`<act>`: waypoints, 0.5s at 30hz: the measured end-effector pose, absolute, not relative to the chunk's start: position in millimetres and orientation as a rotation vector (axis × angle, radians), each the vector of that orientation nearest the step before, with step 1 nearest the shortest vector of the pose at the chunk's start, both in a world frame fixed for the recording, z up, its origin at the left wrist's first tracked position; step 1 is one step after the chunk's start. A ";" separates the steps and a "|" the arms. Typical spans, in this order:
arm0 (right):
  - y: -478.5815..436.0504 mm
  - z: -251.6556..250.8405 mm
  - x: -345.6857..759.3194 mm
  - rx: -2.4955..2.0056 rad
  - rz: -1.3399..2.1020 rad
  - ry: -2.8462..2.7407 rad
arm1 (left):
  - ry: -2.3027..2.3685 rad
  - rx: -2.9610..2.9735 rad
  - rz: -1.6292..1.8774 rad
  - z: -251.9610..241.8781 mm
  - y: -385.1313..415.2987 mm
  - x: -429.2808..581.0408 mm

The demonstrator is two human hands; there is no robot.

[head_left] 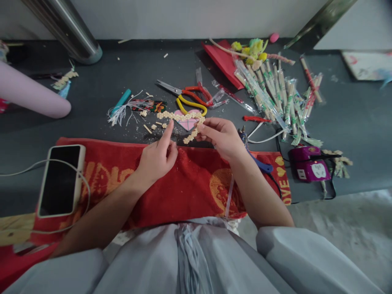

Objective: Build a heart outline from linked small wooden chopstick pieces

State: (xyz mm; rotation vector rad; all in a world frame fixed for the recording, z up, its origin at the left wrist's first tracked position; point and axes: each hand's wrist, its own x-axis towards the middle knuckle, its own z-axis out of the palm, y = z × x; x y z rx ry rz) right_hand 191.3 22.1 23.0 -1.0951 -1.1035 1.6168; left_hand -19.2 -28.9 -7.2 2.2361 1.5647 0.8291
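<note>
A bent chain of small cream-coloured pieces point(180, 117) is pinched at its right-hand bend by the thumb and fingers of my right hand point(219, 136). My left hand point(159, 157) holds nothing; its index finger points up at the chain's underside, the other fingers curled. Whether that fingertip touches the chain I cannot tell. Just behind the chain lies a pink heart-shaped piece point(187, 124), partly covered. Beyond it are yellow-handled pliers point(192, 105) and orange-handled scissors point(174, 87). A blue glue gun point(261, 163) rests partly under my right forearm.
A red towel point(183, 183) covers the table's front, with a phone point(61, 179) and its cable at left. Several wrapped sticks point(275, 90) are heaped at right, near a purple power socket point(309, 163). White strands point(122, 110) and crumbs lie left of centre. A lilac cylinder point(33, 92) juts in.
</note>
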 end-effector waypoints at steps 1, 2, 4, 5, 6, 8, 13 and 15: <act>22.1 22.9 191.4 -1.100 1.614 -1.109 | 1.566 2.225 0.824 -7.4 -29.0 -19.1; 22.1 22.8 191.5 -1.106 1.613 -1.114 | 1.568 2.216 0.819 -7.6 -29.1 -19.1; 22.0 22.5 191.6 -1.116 1.608 -1.118 | 1.579 2.217 0.815 -8.0 -29.2 -19.0; 21.8 22.3 191.6 -1.118 1.605 -1.118 | 1.589 2.224 0.818 -8.2 -29.2 -18.9; 21.8 22.1 191.6 -1.118 1.604 -1.117 | 1.599 2.232 0.821 -8.3 -29.2 -18.8; 21.8 21.8 191.6 -1.109 1.604 -1.110 | 1.609 2.251 0.835 -8.3 -29.1 -18.6; 22.5 21.3 191.4 -1.105 1.602 -1.100 | 1.632 2.247 0.839 -8.4 -28.9 -18.4; 22.7 21.3 191.5 -1.121 1.593 -1.103 | 1.642 2.240 0.829 -8.7 -28.8 -18.5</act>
